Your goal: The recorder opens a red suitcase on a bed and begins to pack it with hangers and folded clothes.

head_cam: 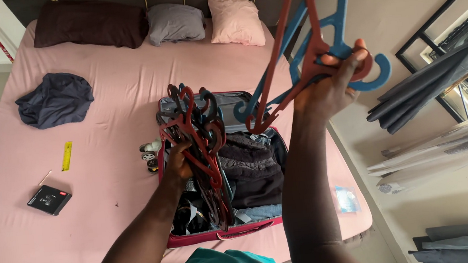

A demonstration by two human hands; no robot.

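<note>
An open red suitcase lies on a pink bed, packed with dark clothes. My left hand grips a bunch of red and dark plastic hangers held over the suitcase. My right hand is raised high to the right and holds two hangers by their hooks, a red hanger and a blue hanger. Their lower ends hang down toward the suitcase's far side.
On the bed lie a dark blue garment, a yellow ruler, a small black box and three pillows at the head. Grey curtains and a window frame stand at the right.
</note>
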